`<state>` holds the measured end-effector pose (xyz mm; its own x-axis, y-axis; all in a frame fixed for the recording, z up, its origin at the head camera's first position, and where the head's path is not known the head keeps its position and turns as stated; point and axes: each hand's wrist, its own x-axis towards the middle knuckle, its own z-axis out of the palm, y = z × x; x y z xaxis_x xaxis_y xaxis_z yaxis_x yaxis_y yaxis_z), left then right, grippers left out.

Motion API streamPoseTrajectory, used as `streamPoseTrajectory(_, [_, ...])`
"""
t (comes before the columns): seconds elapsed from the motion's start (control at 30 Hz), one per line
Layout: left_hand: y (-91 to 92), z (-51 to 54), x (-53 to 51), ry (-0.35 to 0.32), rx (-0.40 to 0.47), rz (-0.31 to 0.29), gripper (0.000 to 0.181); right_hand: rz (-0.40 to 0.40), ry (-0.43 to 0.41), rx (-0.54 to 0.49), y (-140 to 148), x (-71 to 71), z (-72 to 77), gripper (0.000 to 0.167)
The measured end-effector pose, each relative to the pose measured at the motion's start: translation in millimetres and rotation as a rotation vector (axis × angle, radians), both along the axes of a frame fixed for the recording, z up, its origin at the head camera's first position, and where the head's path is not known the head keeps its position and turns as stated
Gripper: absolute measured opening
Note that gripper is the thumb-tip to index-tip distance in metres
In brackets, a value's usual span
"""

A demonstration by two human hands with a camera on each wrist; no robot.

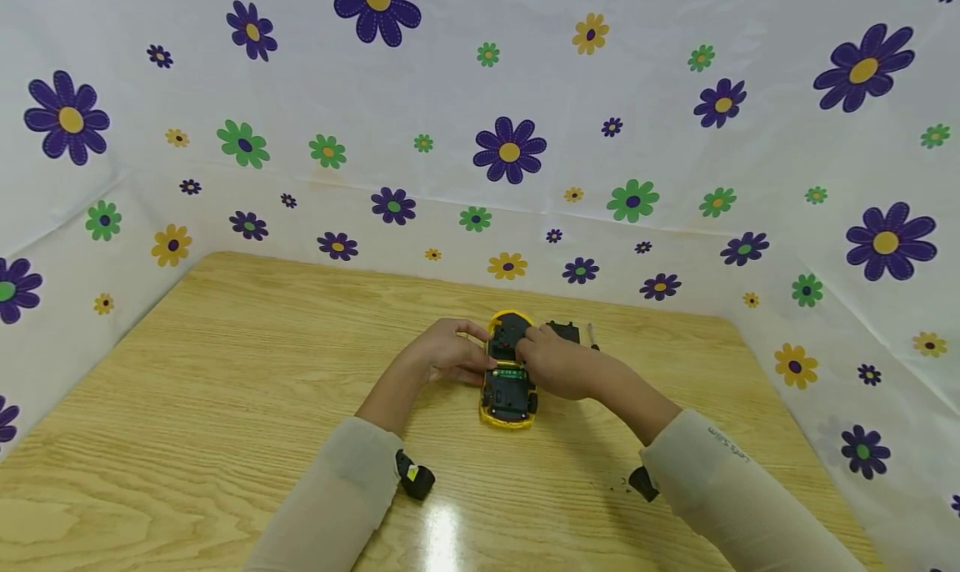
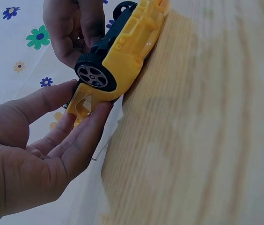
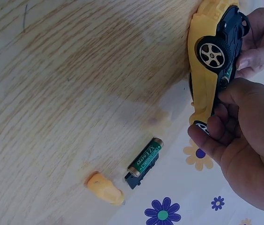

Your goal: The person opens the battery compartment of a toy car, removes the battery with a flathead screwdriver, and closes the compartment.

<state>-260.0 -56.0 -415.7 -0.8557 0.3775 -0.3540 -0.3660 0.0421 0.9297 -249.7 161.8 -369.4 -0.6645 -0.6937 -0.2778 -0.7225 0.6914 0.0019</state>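
A yellow toy car (image 1: 508, 407) lies upside down on the table, black underside up, with wheels showing at its sides. Across its open battery compartment sits a green battery (image 1: 508, 373). My left hand (image 1: 453, 353) grips the left edge of the car between thumb and fingers. On the opposite side, my right hand (image 1: 558, 363) holds the car's edge, its thumb by the compartment and fingers curled near a wheel (image 3: 212, 55). The right hand hides part of the underside in the head view.
Beyond the right hand lies a black plastic piece (image 1: 564, 332). In the right wrist view a green battery (image 3: 146, 157) rests against it, with a small orange-yellow piece (image 3: 105, 188) nearby. A thin tool (image 1: 591, 335) lies to the right. Flowered cloth (image 1: 420, 238) borders the table.
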Motion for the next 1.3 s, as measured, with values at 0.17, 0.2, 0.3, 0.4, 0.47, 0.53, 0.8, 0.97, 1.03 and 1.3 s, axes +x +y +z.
streamPoseTrajectory(0.17, [0.1,-1.1,-0.8,0.003,-0.002,0.005,0.046,0.012,0.008,-0.001,0.6,-0.5,-2.3,0.018])
streamPoseTrajectory(0.2, [0.0,-1.2,-0.9,0.002,-0.002,0.005,0.046,0.013,0.008,0.000,0.7,-0.6,-2.3,0.018])
streamPoseTrajectory(0.3, [-0.1,-1.0,-0.7,-0.003,-0.003,0.008,0.046,0.002,0.009,-0.006,1.1,-1.4,-0.9,0.018])
streamPoseTrajectory(0.4, [0.1,-0.2,-0.8,0.000,-0.004,0.005,0.046,-0.035,-0.003,-0.033,1.8,-2.1,2.9,0.018])
streamPoseTrajectory(0.47, [0.3,0.0,-1.1,0.002,-0.001,0.001,0.047,-0.070,-0.020,-0.070,2.3,-3.1,5.3,0.017])
streamPoseTrajectory(0.53, [0.6,0.5,-1.3,0.002,0.002,-0.004,0.047,-0.096,-0.046,-0.106,2.6,-4.3,6.8,0.016])
streamPoseTrajectory(0.8, [1.0,-1.3,-2.2,-0.012,-0.007,-0.005,0.046,-0.102,-0.095,-0.197,3.0,-7.1,5.4,0.022])
streamPoseTrajectory(0.97, [1.7,-1.6,-1.4,-0.012,-0.011,-0.006,0.047,-0.057,-0.084,-0.259,5.9,-6.6,4.7,0.021])
streamPoseTrajectory(1.03, [1.7,-1.6,-1.1,-0.011,-0.011,-0.004,0.047,-0.040,-0.089,-0.282,6.2,-6.1,4.6,0.020])
streamPoseTrajectory(1.3, [0.7,-1.5,-0.6,-0.006,-0.003,-0.008,0.046,-0.001,-0.121,-0.302,3.9,-7.7,0.4,0.015])
